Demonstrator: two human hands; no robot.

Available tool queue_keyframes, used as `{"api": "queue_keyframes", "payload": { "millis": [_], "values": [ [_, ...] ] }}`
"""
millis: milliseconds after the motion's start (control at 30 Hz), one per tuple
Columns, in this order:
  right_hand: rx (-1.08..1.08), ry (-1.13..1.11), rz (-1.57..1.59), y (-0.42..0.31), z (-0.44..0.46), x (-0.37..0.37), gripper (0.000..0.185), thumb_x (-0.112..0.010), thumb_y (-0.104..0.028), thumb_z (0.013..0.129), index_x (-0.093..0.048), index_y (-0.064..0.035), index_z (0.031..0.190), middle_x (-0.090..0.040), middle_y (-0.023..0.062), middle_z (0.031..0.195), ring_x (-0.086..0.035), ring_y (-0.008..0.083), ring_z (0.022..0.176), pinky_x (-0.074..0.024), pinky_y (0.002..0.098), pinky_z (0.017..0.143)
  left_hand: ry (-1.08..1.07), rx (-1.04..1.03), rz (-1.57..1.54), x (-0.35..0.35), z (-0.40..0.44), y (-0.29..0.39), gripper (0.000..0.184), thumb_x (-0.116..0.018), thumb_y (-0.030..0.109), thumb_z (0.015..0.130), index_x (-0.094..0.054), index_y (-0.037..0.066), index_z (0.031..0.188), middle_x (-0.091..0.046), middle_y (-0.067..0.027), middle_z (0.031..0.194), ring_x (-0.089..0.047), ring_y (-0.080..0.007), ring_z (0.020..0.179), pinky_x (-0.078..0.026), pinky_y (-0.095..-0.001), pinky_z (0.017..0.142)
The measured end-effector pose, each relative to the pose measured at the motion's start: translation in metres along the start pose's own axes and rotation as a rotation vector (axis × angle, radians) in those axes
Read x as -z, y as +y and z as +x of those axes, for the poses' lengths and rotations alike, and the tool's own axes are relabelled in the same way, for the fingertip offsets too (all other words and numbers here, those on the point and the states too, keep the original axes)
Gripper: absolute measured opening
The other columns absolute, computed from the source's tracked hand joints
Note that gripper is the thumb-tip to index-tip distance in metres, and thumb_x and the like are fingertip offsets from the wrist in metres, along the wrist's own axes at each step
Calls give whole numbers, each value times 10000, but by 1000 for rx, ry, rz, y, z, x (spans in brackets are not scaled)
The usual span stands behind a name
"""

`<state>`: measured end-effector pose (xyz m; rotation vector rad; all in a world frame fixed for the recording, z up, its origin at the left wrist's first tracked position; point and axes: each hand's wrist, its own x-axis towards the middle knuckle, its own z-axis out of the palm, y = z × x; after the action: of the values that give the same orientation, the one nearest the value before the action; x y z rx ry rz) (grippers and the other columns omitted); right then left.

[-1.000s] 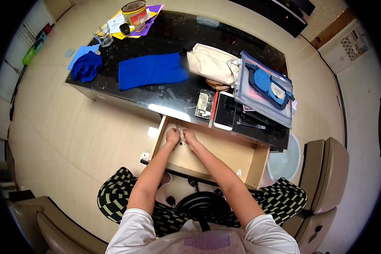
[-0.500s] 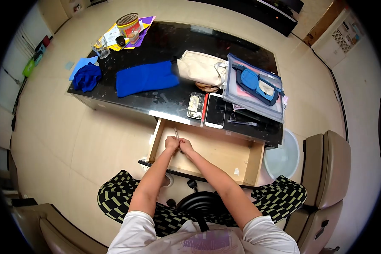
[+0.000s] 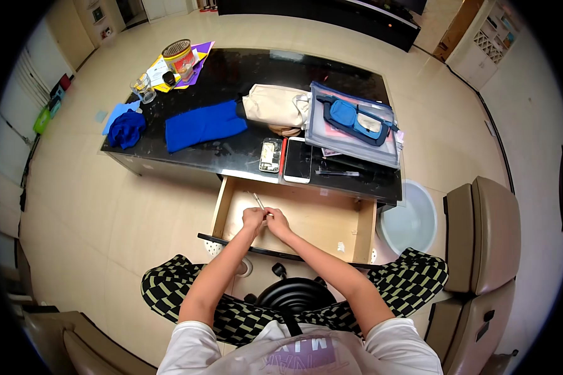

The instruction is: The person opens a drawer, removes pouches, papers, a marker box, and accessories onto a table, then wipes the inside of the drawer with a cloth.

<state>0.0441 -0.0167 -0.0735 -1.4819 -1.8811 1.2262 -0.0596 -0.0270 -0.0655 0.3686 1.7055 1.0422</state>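
Observation:
Over the open wooden drawer (image 3: 313, 215), my left hand (image 3: 254, 219) and my right hand (image 3: 277, 220) are close together, fingers closed. Between them they grip a slim pale pen-like stick (image 3: 258, 200), its far end pointing forward and left. Its lower part is hidden by my fingers, so I cannot tell its exact kind. Above the drawer, on the black table, lie a phone with its inside exposed (image 3: 270, 155), a thin red strip (image 3: 283, 156) and a white-framed phone with a dark screen (image 3: 298, 160). A scrap of white paper (image 3: 341, 247) sits in the drawer.
On the black table (image 3: 231, 69) are folded blue cloth (image 3: 206, 125), a crumpled blue cloth (image 3: 126, 129), a cream pouch (image 3: 275, 105), a clear zip folder (image 3: 381, 149), a pen (image 3: 338, 173), a glass mug (image 3: 144, 89) and a tin (image 3: 179, 56). A plastic basin (image 3: 413, 219) stands right.
The whole view has shifted, with the table appearing further left. My hands stay together over the drawer, and more of the pale stick shows, tilted further left.

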Motion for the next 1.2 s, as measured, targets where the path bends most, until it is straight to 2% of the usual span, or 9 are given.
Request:
{"api": "queue_keyframes", "payload": {
  "millis": [233, 333, 367, 467, 600, 833, 1033, 1100, 1200],
  "values": [
    [3, -84, 79, -38, -26, 51, 305, -419, -117, 803, -541, -34, 1070, -521, 169, 1113, -514, 312, 1008, -398, 352, 856, -106, -5, -193, -11, -48, 24, 70, -554, 52, 784, -590, -5, 803, -606, -68, 740, -592, -154, 645, -441, -251, 504],
    [25, -80, 88, -52, -35, 67, 317, -412, -119, 812, -526, -19, 1091, -513, 170, 1128, -504, 305, 1029, -388, 345, 872, -154, -55, -185, -11, -72, 42, 114, -535, 65, 808, -583, -8, 880, -601, -68, 785, -593, -150, 709, -479, -260, 580],
    [77, -63, 99, -56, -38, 72, 327, -414, -114, 814, -515, -10, 1107, -505, 170, 1140, -497, 303, 1039, -382, 341, 881, -185, -84, -201, -11, -78, 48, 140, -529, 80, 818, -582, -8, 912, -600, -69, 805, -593, -150, 733, -504, -266, 633],
    [175, -18, 144, -62, -42, 85, 342, -422, -101, 815, -497, 8, 1131, -491, 170, 1162, -480, 301, 1063, -371, 338, 899, -223, -126, -236, -13, -95, 66, 139, -530, 75, 819, -581, -15, 911, -590, -57, 786, -578, -132, 679, -468, -238, 570],
    [311, 125, 116, -70, -34, 103, 348, -439, -82, 810, -494, 15, 1139, -482, 169, 1175, -467, 311, 1074, -368, 349, 906, -280, -227, -261, -27, -95, 91, 157, -528, 89, 825, -581, -25, 919, -590, -57, 816, -557, -113, 684, -462, -216, 586],
    [251, 268, 79, -69, 3, 124, 348, -424, -120, 809, -516, 14, 1117, -487, 162, 1174, -444, 322, 1068, -313, 363, 938, -389, -293, -112, -62, -55, 118, 191, -546, 117, 831, -572, -24, 957, -590, -47, 803, -562, -100, 671, -466, -215, 597],
    [181, 312, 45, -67, 23, 134, 365, -411, -136, 817, -486, 15, 1141, -451, 163, 1214, -423, 317, 1094, -298, 362, 951, -321, -306, -36, -93, -27, 126, 185, -537, 124, 837, -560, -18, 953, -580, -47, 751, -538, -92, 627, -445, -215, 537],
    [171, 314, 63, -67, 28, 136, 367, -412, -141, 819, -480, 15, 1145, -444, 162, 1220, -422, 315, 1096, -298, 362, 952, -309, -278, -53, -97, -19, 129, 201, -533, 71, 810, -545, -57, 964, -586, -91, 793, -560, -144, 643, -459, -261, 523],
    [118, 304, 99, -65, 35, 136, 361, -424, -140, 815, -485, 15, 1136, -452, 160, 1208, -418, 308, 1106, -298, 364, 958, -234, -265, -45, -102, -17, 131, 239, -543, 73, 799, -517, -59, 996, -592, -110, 810, -564, -153, 649, -466, -265, 529]
  ]
}}
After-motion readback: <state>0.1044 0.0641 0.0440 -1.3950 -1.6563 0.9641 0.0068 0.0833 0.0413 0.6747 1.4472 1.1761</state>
